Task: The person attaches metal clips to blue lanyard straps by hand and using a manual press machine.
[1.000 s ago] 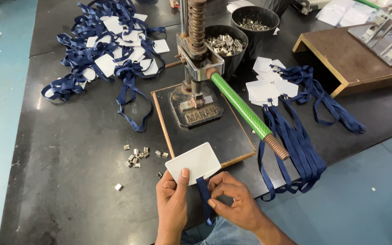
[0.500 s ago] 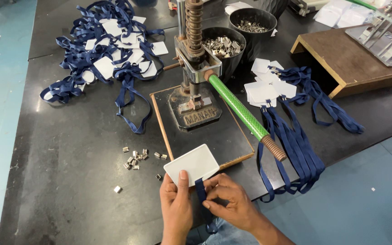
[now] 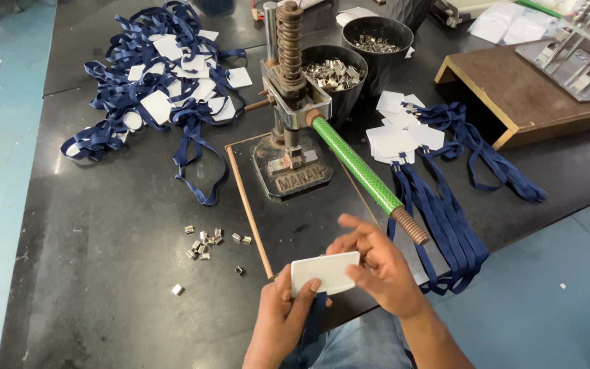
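At the near edge of the black table (image 3: 104,273) the person held a white rectangular card (image 3: 324,271) between both hands, with a dark blue strap (image 3: 314,321) hanging down from its lower edge toward their lap. The left hand (image 3: 280,321) was closed on the card's lower left corner, thumb laid over its face. The right hand (image 3: 377,266) pinched the card's right end with thumb and bent fingers, while its forefinger stuck out straight to the left above the card. The card sat just in front of a hand press (image 3: 291,102), which stood on a dark plate (image 3: 308,219) and had a coiled spring at its top. The press's green-sleeved lever (image 3: 356,167) slanted down toward the right hand, its bare threaded end just beside the knuckles but apart from them. To the left of the plate, small metal clips (image 3: 206,242) lay scattered on the table. Behind the press stood two black bowls (image 3: 377,41) holding more metal pieces. To the right lay a bundle of straps with white cards (image 3: 397,137) fastened at their ends, the straps trailing over the table's edge. At the far left sat a tangled heap of blue straps and cards (image 3: 158,82), and at the far right a low wooden stand (image 3: 513,96).
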